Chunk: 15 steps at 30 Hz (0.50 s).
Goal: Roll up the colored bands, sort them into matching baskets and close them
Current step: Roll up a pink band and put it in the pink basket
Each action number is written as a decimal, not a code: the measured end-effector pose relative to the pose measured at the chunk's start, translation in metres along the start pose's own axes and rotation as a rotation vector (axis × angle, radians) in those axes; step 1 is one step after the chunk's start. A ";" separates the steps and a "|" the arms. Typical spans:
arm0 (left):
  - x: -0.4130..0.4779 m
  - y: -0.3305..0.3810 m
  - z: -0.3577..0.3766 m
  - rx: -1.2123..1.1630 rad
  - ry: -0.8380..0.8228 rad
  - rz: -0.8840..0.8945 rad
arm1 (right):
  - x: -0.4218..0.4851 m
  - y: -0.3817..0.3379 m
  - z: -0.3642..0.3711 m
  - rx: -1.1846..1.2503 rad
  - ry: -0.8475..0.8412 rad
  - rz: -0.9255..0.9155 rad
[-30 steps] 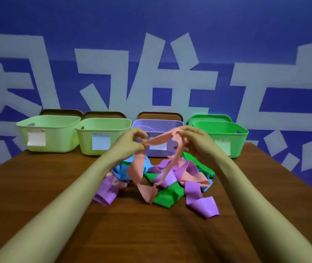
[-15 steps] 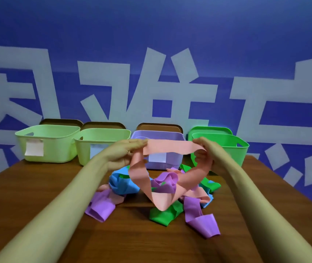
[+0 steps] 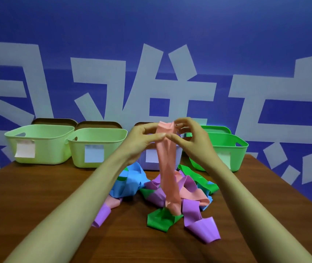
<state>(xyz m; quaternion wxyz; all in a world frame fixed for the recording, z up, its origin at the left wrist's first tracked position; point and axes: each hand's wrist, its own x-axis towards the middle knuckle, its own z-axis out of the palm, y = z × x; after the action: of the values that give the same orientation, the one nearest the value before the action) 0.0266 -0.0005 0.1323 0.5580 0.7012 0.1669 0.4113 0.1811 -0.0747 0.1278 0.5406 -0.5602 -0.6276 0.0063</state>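
Both hands hold a salmon-pink band [image 3: 167, 168] up over the pile, its doubled length hanging down to the table. My left hand [image 3: 142, 139] pinches it near the top from the left. My right hand [image 3: 191, 137] pinches the top fold from the right. Below lies a tangle of bands: blue [image 3: 130, 181], purple [image 3: 202, 228], green [image 3: 161, 219] and more pink [image 3: 195, 196]. Along the back stand two light green baskets [image 3: 37, 143] [image 3: 96, 147], a lilac basket [image 3: 179, 158] mostly behind my hands, and a bright green basket [image 3: 225, 149].
Brown lids [image 3: 53, 121] [image 3: 99, 124] stand behind the light green baskets, another behind the lilac one, and a green lid [image 3: 215, 129] behind the bright green basket. Each basket front carries a paper label. The wooden table [image 3: 28, 196] ends at a blue wall with white lettering.
The pink band was stretched sideways between my hands; now my hands have come together higher up and the band hangs doubled, straight down.
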 end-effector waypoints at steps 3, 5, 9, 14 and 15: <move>0.003 0.009 -0.001 0.038 0.060 0.061 | 0.007 -0.004 -0.002 0.041 0.099 -0.033; 0.005 0.015 -0.002 0.095 0.083 0.101 | 0.013 -0.010 -0.007 0.081 0.105 -0.053; 0.007 0.024 -0.002 0.122 0.093 0.162 | 0.024 -0.018 -0.013 -0.086 0.048 -0.129; 0.009 0.017 -0.002 0.073 0.215 0.156 | 0.034 -0.033 -0.017 -0.109 -0.076 -0.056; 0.009 0.014 -0.002 0.093 0.233 0.165 | 0.035 -0.035 -0.016 -0.071 -0.144 -0.011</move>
<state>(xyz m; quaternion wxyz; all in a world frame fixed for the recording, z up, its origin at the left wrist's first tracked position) 0.0273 0.0023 0.1486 0.4661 0.6850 0.1911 0.5264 0.1752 -0.0727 0.1794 0.4739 -0.5738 -0.6676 0.0215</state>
